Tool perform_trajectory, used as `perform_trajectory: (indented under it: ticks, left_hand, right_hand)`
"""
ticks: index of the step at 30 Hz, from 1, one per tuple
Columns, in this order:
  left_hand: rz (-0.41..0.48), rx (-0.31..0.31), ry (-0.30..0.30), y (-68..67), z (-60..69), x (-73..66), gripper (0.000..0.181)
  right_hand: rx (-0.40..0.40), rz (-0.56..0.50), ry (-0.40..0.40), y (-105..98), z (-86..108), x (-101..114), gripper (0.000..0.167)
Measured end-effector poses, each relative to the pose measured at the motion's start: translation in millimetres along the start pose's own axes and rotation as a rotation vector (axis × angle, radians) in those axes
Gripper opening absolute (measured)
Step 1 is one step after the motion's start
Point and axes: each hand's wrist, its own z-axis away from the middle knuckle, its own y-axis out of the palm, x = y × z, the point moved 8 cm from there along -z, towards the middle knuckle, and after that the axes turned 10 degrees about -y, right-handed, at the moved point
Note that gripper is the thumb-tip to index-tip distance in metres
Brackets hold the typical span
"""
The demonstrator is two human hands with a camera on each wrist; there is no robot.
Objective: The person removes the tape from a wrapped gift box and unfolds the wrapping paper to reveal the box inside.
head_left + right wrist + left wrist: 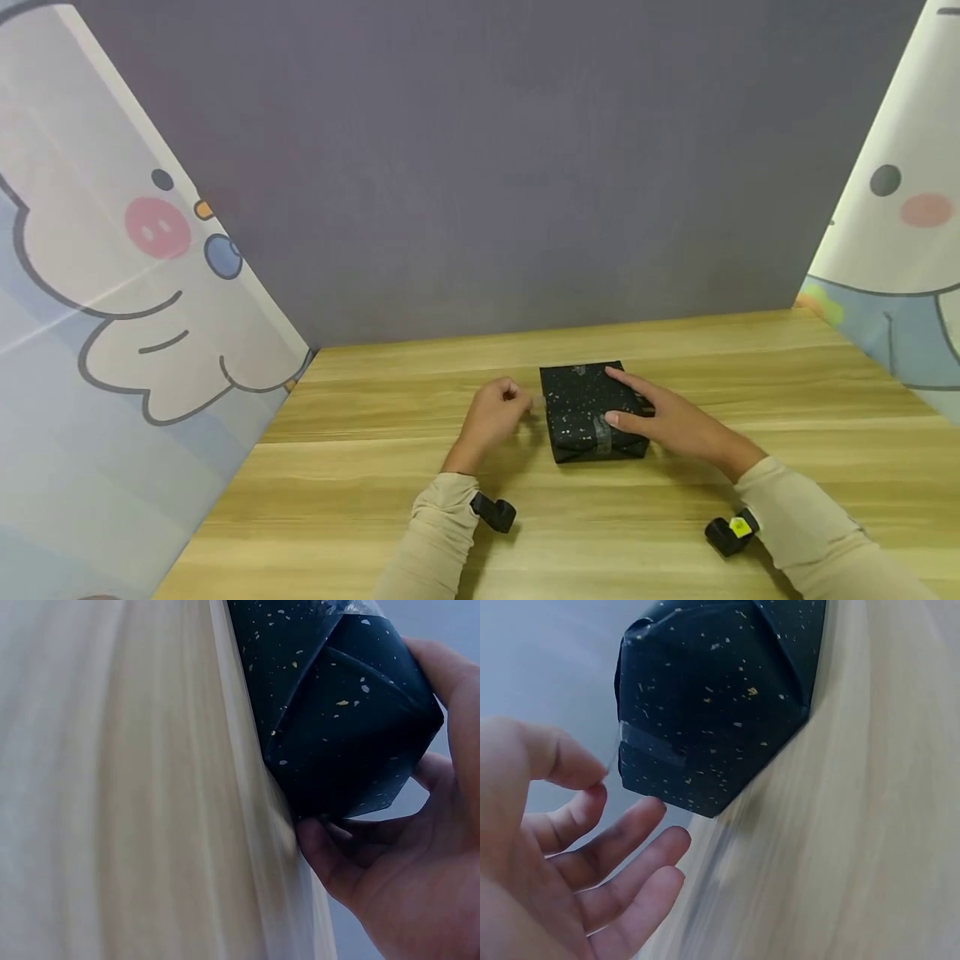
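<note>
- left hand (pixel 495 412) has a clear tape strip (pixel 649 742) pinched, far end stuck to the package's left end
- right hand (pixel 675 423) wraps the opposite end, thumb on top
- black speckled paper-wrapped package (pixel 588 404) sits on the wood-grain table (pixel 360 500) between them, contents hidden
- grey wall (pixel 510 167) behind

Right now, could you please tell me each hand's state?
Left hand: closed, pinching clear tape.
Right hand: curled around the right side of the black parcel, holding it.

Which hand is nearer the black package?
Right. The right hand holds the black package at its right side; the left hand is just off its left side, pinching clear tape.
</note>
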Motion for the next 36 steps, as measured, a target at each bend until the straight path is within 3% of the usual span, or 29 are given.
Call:
perform_trajectory:
  ticks: [9, 23, 30, 36]
  left_hand:
    - [-0.092, 0.071, 0.011, 11.8, -1.9, 3.7, 0.014]
    - [-0.002, 0.123, -0.007, 22.5, 0.8, 3.7, 0.006]
    - [0.052, 0.134, -0.006, 17.5, -2.1, 9.4, 0.041]
    - [-0.015, 0.153, 0.013, 13.9, -1.9, 12.1, 0.034]
  right_hand:
    - [-0.020, 0.007, -0.005, -4, -1.6, -1, 0.079]
    - [-0.058, -0.027, -0.032, -9, -1.1, -6, 0.080]
    - [-0.078, -0.060, -0.056, -10, -3.4, 0, 0.081]
    - [-0.077, -0.035, -0.064, -11, -1.4, 0, 0.078]
